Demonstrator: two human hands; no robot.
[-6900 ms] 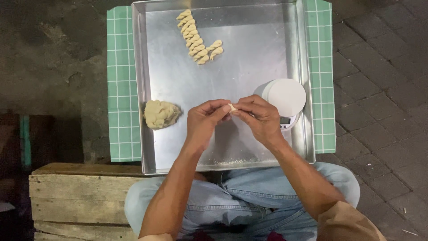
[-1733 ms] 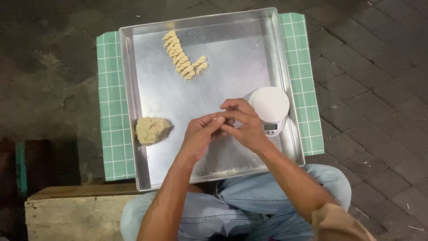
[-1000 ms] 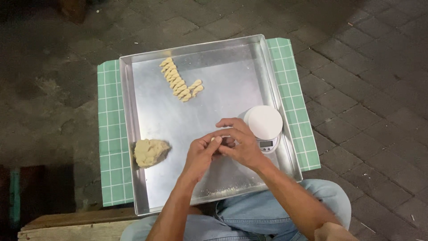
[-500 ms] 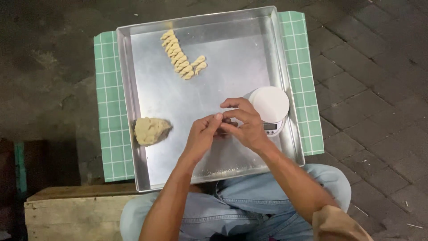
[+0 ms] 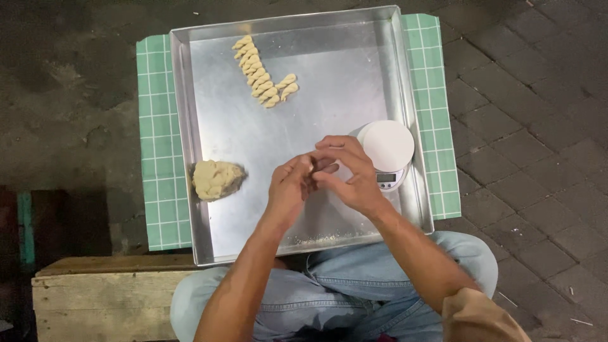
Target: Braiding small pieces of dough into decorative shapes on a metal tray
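My left hand (image 5: 288, 190) and my right hand (image 5: 349, 174) meet above the middle of a large metal tray (image 5: 218, 136), fingertips pressed together. Whatever lies between the fingers is hidden; earlier a small piece of dough showed there. A lump of pale dough (image 5: 216, 180) rests on the tray's left side, left of my left hand. A row of small twisted dough pieces (image 5: 259, 79) lies at the tray's far left. A small white round kitchen scale (image 5: 387, 149) sits on the tray just right of my right hand.
The tray rests on a green checked cloth (image 5: 155, 139) spread on a dark paved floor. A wooden crate (image 5: 104, 297) stands at the lower left. My knees in blue jeans (image 5: 354, 291) are below the tray's near edge, where crumbs lie.
My hands have stayed together over the tray, working their fingers. The small dough piece seen between the fingertips earlier is now hidden. The view has shifted slightly.
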